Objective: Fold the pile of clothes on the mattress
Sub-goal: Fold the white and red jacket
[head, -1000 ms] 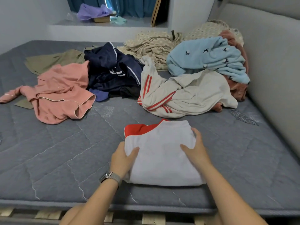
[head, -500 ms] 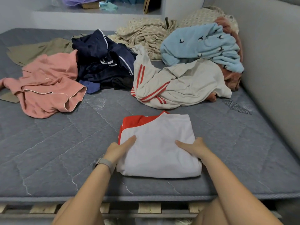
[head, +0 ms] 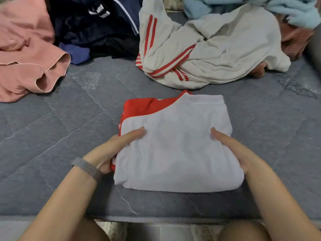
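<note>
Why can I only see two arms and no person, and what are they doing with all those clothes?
The camera is worn on the person's head and looks down, so you see just their arms, like looking at your own. There is no machine here, only two bare hands. The left hand, with a watch band on its wrist, and the right hand grip the two sides of a folded white and red garment. It lies on a grey mattress. Behind it wait clothes not yet folded: a pink garment, a dark navy one, a cream one with red stripes and a fluffy light blue one.
</note>
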`<control>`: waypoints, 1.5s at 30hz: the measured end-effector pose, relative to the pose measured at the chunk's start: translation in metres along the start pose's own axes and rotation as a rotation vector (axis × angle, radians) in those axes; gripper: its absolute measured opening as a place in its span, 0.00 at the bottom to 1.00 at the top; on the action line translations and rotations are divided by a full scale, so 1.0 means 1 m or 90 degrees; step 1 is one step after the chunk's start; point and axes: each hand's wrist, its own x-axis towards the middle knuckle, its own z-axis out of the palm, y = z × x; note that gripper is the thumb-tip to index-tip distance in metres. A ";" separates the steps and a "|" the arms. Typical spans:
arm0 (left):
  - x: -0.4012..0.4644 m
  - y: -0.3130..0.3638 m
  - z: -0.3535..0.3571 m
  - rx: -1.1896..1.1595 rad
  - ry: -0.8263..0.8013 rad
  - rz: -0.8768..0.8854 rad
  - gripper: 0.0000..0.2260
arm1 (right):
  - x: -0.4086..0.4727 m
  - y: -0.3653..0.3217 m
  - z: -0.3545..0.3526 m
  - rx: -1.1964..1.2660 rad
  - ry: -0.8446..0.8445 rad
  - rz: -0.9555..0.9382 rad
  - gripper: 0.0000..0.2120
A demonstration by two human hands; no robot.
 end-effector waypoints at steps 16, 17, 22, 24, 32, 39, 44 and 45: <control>-0.170 0.126 -0.048 -0.076 0.225 0.030 0.15 | -0.099 -0.125 0.166 -0.157 -0.037 -0.031 0.24; -0.199 0.138 -0.058 -0.092 0.238 0.038 0.16 | -0.117 -0.137 0.191 -0.175 -0.054 -0.033 0.26; -0.350 0.174 -0.113 -0.171 0.315 0.077 0.28 | -0.192 -0.178 0.325 -0.269 -0.149 -0.043 0.30; -0.404 0.177 -0.139 -0.213 0.358 0.086 0.35 | -0.216 -0.182 0.385 -0.300 -0.178 -0.038 0.28; -0.547 0.171 -0.265 -0.388 0.503 0.176 0.12 | -0.255 -0.159 0.616 -0.436 -0.305 -0.056 0.21; -0.610 0.139 -0.349 -0.491 0.630 0.189 0.21 | -0.251 -0.119 0.757 -0.538 -0.379 -0.033 0.17; -0.622 0.123 -0.423 -0.537 0.617 0.207 0.38 | -0.225 -0.099 0.848 -0.611 -0.412 -0.011 0.20; -0.620 0.124 -0.426 -0.545 0.612 0.205 0.39 | -0.223 -0.101 0.854 -0.623 -0.410 -0.011 0.20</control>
